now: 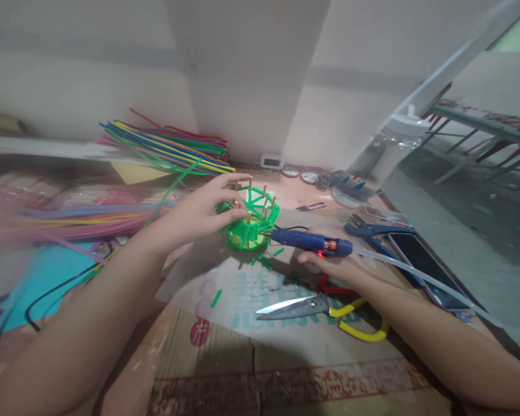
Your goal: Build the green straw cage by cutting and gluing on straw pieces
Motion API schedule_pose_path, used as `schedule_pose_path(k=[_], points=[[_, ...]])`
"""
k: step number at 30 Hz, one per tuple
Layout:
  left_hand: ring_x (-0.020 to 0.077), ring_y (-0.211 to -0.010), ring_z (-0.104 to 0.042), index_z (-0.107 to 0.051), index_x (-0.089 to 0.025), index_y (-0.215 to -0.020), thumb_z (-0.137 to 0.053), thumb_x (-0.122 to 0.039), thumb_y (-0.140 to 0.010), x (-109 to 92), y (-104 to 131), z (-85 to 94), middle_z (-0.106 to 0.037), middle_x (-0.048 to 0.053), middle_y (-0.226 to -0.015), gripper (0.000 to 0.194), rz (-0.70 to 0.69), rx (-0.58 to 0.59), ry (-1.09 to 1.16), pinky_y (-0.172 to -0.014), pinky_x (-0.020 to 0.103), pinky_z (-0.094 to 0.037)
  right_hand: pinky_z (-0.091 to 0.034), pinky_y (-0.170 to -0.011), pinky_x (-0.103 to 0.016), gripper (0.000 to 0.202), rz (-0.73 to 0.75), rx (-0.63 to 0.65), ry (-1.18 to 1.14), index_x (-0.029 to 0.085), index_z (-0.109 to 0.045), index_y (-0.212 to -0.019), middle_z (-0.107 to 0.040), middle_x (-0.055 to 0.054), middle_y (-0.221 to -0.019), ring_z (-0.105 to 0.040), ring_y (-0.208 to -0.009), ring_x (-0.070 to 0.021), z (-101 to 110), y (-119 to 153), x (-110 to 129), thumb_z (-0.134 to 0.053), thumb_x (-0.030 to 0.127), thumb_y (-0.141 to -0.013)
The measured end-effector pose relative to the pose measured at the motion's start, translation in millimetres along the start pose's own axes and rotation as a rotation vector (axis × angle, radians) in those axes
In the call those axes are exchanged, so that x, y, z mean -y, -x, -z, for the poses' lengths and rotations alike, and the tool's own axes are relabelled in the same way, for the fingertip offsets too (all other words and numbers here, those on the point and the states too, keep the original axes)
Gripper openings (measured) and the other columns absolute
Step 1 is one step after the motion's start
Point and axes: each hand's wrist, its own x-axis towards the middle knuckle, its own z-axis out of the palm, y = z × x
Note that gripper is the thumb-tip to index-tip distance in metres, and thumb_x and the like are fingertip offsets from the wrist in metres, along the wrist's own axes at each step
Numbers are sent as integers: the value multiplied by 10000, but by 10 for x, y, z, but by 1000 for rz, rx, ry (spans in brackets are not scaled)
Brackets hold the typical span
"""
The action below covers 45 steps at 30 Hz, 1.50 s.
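Cardboard [208, 370] with a red border pattern spreads across the table, partly under a translucent sheet [182, 283]. Beyond it, colored strips [169, 145] lie bundled near the wall, and a clear bottle [366, 170] stands at the right. Yellow-and-red-handled scissors [294, 308] rest in front of the hands; a phone [424, 266] lies to the right. The left hand [205, 205] is curved around the side of a green stick frame [247, 234] at the center, seemingly steadying it. The right hand [335, 267] grips a blue glue gun [301, 238], its tip at the frame. Green scraps [264, 263] lie just beside.
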Motion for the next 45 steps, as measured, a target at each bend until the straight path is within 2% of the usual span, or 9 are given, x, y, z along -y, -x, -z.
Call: schedule_pose_path(k=[8,16,22,24,27,31,36,41,45], points=[[265,-1410,-445,-700,-188,-889,-560,-409,-959,-5,0,-1,-465,96,-1511,270,-7,1,-5,-1173,435,-356,-517,-572,-281,291,-13,23,62,223,-668,-753,-671,-10,-697,-629,-617,-171,24,18,-21,-687,504,-827],[265,-1406,-448,-702,-189,-896,-556,-402,-962,-10,-5,-4,-473,92,-1497,266,-34,-2,-9,-1176,433,-358,-498,-538,-299,270,-80,-61,-15,244,-591,-721,-641,-11,-664,-626,-613,-194,-18,8,69,-688,493,-760],[274,-1406,-449,-703,-188,-887,-560,-400,-958,-18,-7,-8,-468,100,-1500,266,-38,-2,-5,-1178,441,-354,-479,-513,-303,329,-73,-58,-26,244,-513,-664,-596,-17,-626,-591,-585,-189,1,-19,82,-681,518,-738],[269,-1410,-445,-704,-189,-895,-558,-395,-960,-17,-7,-7,-470,100,-1498,261,-39,-1,-6,-1177,434,-355,-490,-531,-313,329,-36,-51,-37,245,-536,-676,-609,-22,-642,-599,-594,-194,12,-9,30,-677,529,-763],[264,-1413,-442,-705,-190,-896,-559,-392,-959,-9,-11,-8,-466,97,-1504,257,-35,0,-6,-1179,429,-352,-520,-605,-341,322,13,-39,-59,245,-655,-779,-690,-45,-746,-654,-686,-226,14,18,-58,-658,565,-821],[264,-1410,-447,-702,-190,-900,-561,-397,-955,8,-13,-9,-467,98,-1508,256,-20,-3,-5,-1178,431,-354,-543,-659,-361,330,2,-31,-106,242,-713,-875,-743,-61,-845,-696,-774,-259,4,32,-112,-688,567,-821],[270,-1418,-438,-706,-190,-900,-554,-400,-956,2,-13,-2,-460,94,-1519,265,-16,1,-9,-1176,432,-356,-496,-597,-341,338,7,-13,-64,244,-649,-777,-667,-32,-725,-635,-675,-223,18,36,-84,-686,578,-815],[267,-1413,-445,-706,-189,-903,-558,-403,-953,-6,-17,-7,-458,97,-1520,265,-18,-2,-3,-1177,427,-356,-458,-540,-301,357,-41,-73,-46,242,-585,-751,-597,5,-648,-565,-606,-178,15,49,-25,-698,579,-785],[263,-1416,-441,-706,-194,-901,-557,-406,-954,-1,-16,-11,-465,89,-1515,264,-19,-1,-7,-1177,425,-355,-444,-512,-292,447,-36,-110,-51,240,-547,-680,-555,13,-602,-532,-559,-164,-24,22,-22,-713,652,-728]])
